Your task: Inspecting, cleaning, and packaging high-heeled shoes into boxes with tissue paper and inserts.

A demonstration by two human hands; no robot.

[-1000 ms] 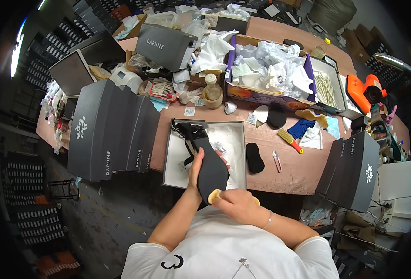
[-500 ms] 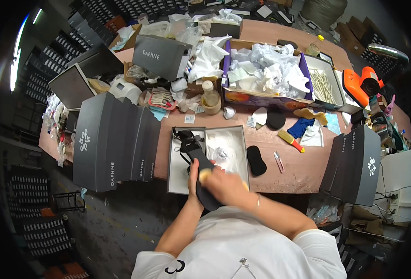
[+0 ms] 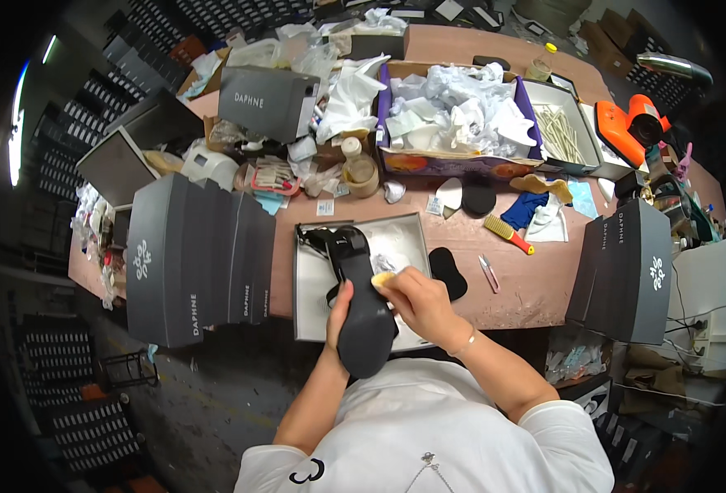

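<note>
A black strappy shoe is held with its dark sole facing up over an open shoebox. My left hand grips it along its left side, thumb on the edge of the sole. Between the fingertips of my right hand is a small pale yellow piece, at the sole's right edge; what it is made of is unclear. Black straps show at the box's far left corner; whether all of them belong to the held shoe I cannot tell. White paper lines the box's right part.
Stacked dark shoeboxes stand at left and right. Behind are a carton of crumpled paper, a glue bottle and a box of sticks. On the right lie a black insole-shaped pad, snips and a yellow brush.
My right hand has moved from across the sole to its right edge, still pinching the yellow piece. More of the sole now shows. The whole view has shifted slightly.
</note>
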